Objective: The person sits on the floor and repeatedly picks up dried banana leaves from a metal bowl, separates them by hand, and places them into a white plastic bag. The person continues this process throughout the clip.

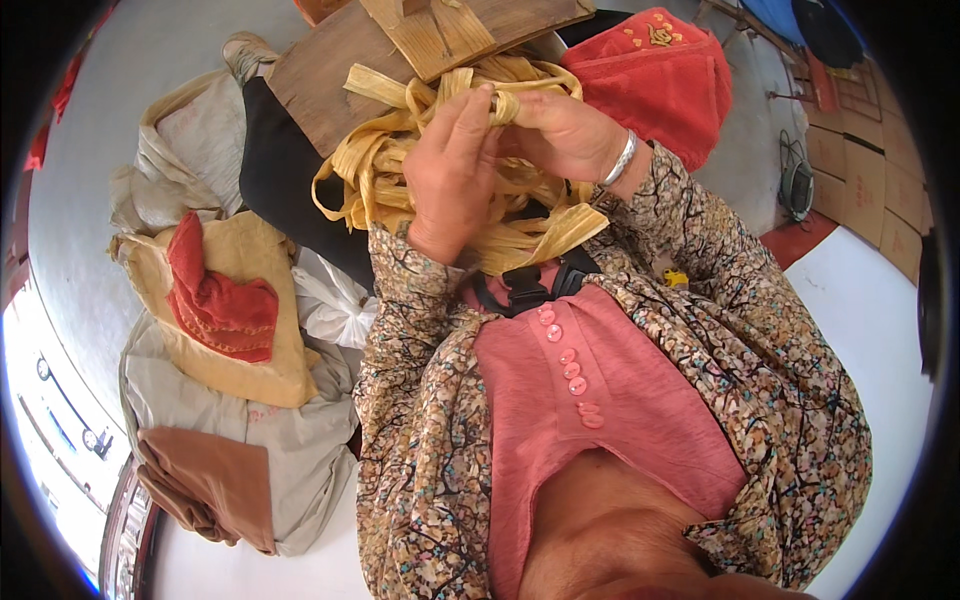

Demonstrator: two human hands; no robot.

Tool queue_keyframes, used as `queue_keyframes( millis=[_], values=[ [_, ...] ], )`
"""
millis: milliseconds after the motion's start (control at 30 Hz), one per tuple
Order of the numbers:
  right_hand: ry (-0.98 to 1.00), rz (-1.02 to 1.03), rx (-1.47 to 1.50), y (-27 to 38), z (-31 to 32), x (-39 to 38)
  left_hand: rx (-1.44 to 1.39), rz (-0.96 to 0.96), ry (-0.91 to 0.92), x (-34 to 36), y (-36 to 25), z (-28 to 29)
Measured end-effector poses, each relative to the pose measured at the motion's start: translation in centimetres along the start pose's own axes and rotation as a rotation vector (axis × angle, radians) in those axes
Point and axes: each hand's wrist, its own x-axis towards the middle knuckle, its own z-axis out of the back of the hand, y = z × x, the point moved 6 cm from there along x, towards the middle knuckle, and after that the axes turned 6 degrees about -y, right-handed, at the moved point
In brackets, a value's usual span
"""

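Observation:
A tangle of pale yellow, crinkled flat strips [380, 170] fills my lap below a wooden board [325, 85] with a short wooden block [425, 30] on it. My left hand [450, 175] is closed near the top of the tangle, its fingers pinching a strip. My right hand [565, 140] meets it from the right, with fingers on a small looped band of the same strip at the fingertips. Part of what lies between my fingers is hidden.
A red towel [640, 95] lies beyond my right hand. At my left are sacks [205, 470], a tan cushion [280, 370] with a red cloth [220, 315], and a white plastic bag [330, 300]. Cardboard boxes [860, 180] stand at the far right, near a grey sandal-like object [795, 180].

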Motion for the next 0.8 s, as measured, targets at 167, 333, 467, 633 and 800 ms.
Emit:
queue_keyframes(
  millis=[167,333,467,633,800],
  values=[
    [-0.023,0.201,-0.411,1.7,2.1,1.0,-0.140,0.123,0.092,0.9,0.4,-0.2],
    [-0.230,1.019,-1.384,5.5,-2.1,-0.7,-0.017,0.266,0.117,3.0,-0.6,-0.1],
    [-0.289,1.163,-1.401,6.3,-4.4,-2.5,-0.096,0.467,0.129,3.0,1.2,-1.2],
    [-0.299,1.148,-1.241,6.3,-4.6,-3.2,-0.612,0.844,0.088,1.7,3.0,-2.2],
    [-0.343,0.792,-0.614,6.1,-2.1,-0.6,-0.872,1.065,0.089,0.3,0.6,-1.7]
  ],
)
